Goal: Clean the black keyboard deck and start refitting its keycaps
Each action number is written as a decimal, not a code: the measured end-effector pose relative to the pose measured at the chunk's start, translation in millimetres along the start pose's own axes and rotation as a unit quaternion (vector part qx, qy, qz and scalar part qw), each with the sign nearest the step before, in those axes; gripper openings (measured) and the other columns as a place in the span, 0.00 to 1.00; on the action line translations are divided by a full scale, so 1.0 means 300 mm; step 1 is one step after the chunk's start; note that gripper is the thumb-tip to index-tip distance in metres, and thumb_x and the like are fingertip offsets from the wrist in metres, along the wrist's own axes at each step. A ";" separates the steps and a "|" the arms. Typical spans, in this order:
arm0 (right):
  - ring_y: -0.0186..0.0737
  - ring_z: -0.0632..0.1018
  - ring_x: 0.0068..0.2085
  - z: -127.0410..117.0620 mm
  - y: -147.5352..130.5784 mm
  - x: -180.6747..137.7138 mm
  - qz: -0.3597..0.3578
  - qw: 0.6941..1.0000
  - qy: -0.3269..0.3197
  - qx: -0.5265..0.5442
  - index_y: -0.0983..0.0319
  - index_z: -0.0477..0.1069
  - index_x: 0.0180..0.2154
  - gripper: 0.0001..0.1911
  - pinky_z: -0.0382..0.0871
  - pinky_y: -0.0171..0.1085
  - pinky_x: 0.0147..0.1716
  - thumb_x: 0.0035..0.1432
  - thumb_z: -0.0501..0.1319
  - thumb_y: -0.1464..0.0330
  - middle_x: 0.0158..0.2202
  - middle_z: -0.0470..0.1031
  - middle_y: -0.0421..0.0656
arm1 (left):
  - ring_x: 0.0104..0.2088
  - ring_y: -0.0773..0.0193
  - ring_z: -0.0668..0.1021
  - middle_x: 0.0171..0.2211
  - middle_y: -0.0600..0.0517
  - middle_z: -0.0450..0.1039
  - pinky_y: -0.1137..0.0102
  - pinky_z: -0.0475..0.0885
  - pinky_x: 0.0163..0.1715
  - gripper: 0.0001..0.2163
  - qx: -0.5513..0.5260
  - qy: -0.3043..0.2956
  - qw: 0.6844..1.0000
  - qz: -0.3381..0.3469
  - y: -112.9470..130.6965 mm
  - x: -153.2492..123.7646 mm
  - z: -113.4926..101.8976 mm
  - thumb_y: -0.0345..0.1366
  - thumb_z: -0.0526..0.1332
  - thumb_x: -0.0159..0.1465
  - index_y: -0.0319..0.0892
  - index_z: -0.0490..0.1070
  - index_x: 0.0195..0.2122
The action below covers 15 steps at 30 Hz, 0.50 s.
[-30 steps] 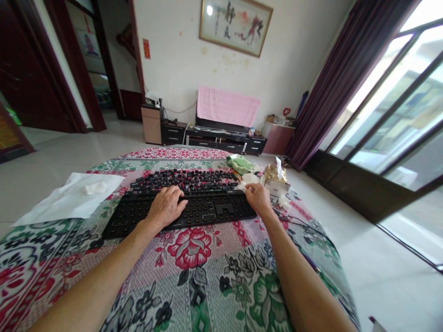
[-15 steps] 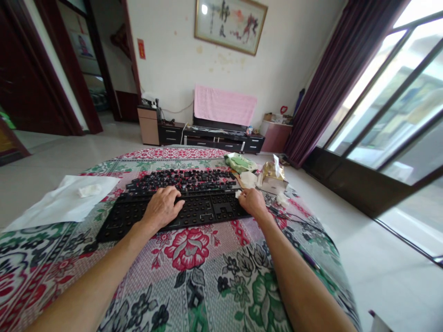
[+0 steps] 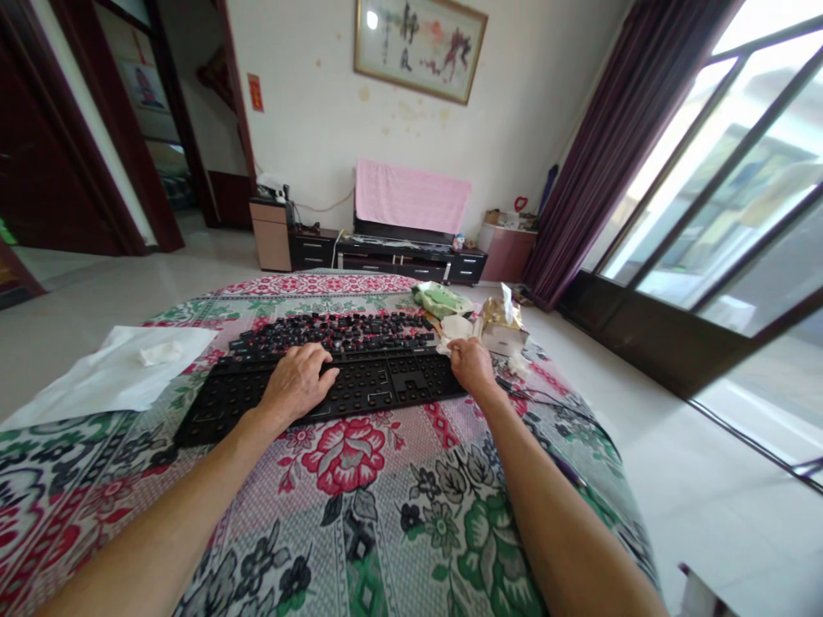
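A black keyboard base (image 3: 360, 390) with its keycaps removed lies on a floral cloth. Behind it sits a row of loose black keycaps (image 3: 334, 332). My left hand (image 3: 297, 382) rests palm down on the middle of the base, fingers curled and close together. At the base's right end, my right hand (image 3: 471, 363) pinches a small white wipe (image 3: 445, 346).
The round table (image 3: 386, 497) carries a white paper sheet (image 3: 109, 377) with a crumpled tissue at the left. A green cloth (image 3: 441, 300), a tissue box (image 3: 501, 330) and a cable lie at the right. A TV cabinet and a glass door stand beyond.
My right hand, still holding the wipe, shifted a little forward along the keyboard's right end. My left hand stays on the base. The camera drifted slightly.
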State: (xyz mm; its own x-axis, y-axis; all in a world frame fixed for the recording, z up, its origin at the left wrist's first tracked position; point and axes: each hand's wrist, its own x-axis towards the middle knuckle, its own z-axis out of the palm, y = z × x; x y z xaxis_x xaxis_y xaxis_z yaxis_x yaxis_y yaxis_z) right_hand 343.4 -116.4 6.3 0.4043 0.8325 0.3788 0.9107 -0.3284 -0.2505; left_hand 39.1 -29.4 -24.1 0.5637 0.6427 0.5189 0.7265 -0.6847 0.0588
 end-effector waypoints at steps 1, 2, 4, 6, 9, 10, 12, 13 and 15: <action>0.40 0.75 0.38 0.002 -0.002 -0.003 0.000 1.000 -0.013 -0.012 0.61 0.75 0.41 0.17 0.63 0.34 0.40 0.55 0.51 0.72 0.38 0.73 0.49 | 0.40 0.57 0.72 0.38 0.46 0.70 0.63 0.65 0.43 0.10 0.000 0.000 1.000 0.000 0.001 0.000 -0.001 0.41 0.53 0.61 0.40 0.68 0.37; 0.41 0.75 0.38 0.004 -0.003 -0.006 0.003 0.999 -0.022 -0.023 0.61 0.75 0.41 0.17 0.63 0.34 0.39 0.55 0.51 0.72 0.39 0.73 0.49 | 0.40 0.57 0.72 0.38 0.46 0.70 0.63 0.65 0.43 0.10 0.000 0.001 1.000 0.000 0.000 0.000 -0.001 0.41 0.54 0.61 0.40 0.68 0.37; 0.41 0.75 0.39 0.002 -0.006 -0.006 0.008 0.999 -0.037 -0.039 0.60 0.76 0.41 0.17 0.64 0.35 0.39 0.54 0.52 0.71 0.41 0.73 0.50 | 0.40 0.57 0.72 0.39 0.46 0.70 0.63 0.65 0.43 0.10 0.000 0.002 1.000 -0.002 -0.001 0.000 0.001 0.41 0.54 0.61 0.40 0.68 0.37; 0.42 0.75 0.40 -0.007 -0.010 -0.003 0.013 0.997 -0.056 -0.050 0.61 0.76 0.41 0.17 0.64 0.35 0.40 0.53 0.52 0.70 0.41 0.74 0.51 | 0.40 0.56 0.72 0.39 0.46 0.70 0.63 0.65 0.43 0.11 0.000 0.002 1.000 -0.005 -0.004 0.000 0.005 0.41 0.54 0.61 0.40 0.68 0.37; 0.44 0.76 0.40 -0.024 -0.018 0.000 0.019 0.994 -0.089 -0.057 0.63 0.77 0.39 0.17 0.64 0.35 0.40 0.52 0.52 0.70 0.37 0.76 0.51 | 0.40 0.56 0.72 0.39 0.46 0.70 0.63 0.65 0.43 0.11 -0.002 0.001 1.000 -0.006 -0.006 0.001 0.008 0.41 0.54 0.60 0.40 0.68 0.36; 0.44 0.76 0.40 -0.028 -0.021 -0.001 0.014 0.994 -0.092 -0.055 0.63 0.77 0.39 0.17 0.64 0.35 0.40 0.52 0.52 0.70 0.36 0.77 0.51 | 0.40 0.57 0.72 0.38 0.46 0.70 0.63 0.65 0.43 0.11 -0.002 0.001 1.000 -0.005 -0.006 0.001 0.007 0.41 0.54 0.60 0.40 0.68 0.36; 0.43 0.76 0.40 -0.034 -0.024 -0.003 -0.008 0.995 -0.086 -0.044 0.62 0.77 0.39 0.17 0.64 0.34 0.39 0.51 0.52 0.71 0.36 0.77 0.50 | 0.40 0.57 0.72 0.38 0.47 0.70 0.63 0.65 0.43 0.10 0.001 0.003 1.000 -0.005 -0.004 0.001 0.005 0.41 0.54 0.61 0.41 0.68 0.36; 0.43 0.76 0.40 -0.039 -0.024 -0.001 -0.019 0.995 -0.089 -0.038 0.62 0.77 0.39 0.17 0.64 0.34 0.39 0.51 0.52 0.71 0.36 0.77 0.49 | 0.39 0.57 0.72 0.38 0.47 0.70 0.63 0.65 0.43 0.10 0.003 0.004 1.000 -0.004 -0.002 0.001 0.003 0.41 0.53 0.61 0.41 0.68 0.36; 0.43 0.76 0.37 -0.059 -0.019 0.011 -0.016 0.993 -0.110 -0.026 0.62 0.78 0.35 0.16 0.65 0.34 0.36 0.49 0.54 0.70 0.34 0.78 0.49 | 0.39 0.57 0.72 0.39 0.47 0.70 0.63 0.65 0.43 0.10 0.006 0.003 1.000 -0.002 -0.001 0.001 0.001 0.41 0.53 0.61 0.41 0.68 0.36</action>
State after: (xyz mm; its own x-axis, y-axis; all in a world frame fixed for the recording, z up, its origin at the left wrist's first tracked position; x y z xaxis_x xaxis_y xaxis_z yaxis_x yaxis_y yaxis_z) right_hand 341.1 -119.7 24.8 0.3527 0.9182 0.1804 0.9281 -0.3187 -0.1923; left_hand 39.2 -28.9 -24.1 0.5585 0.6430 0.5241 0.7332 -0.6781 0.0507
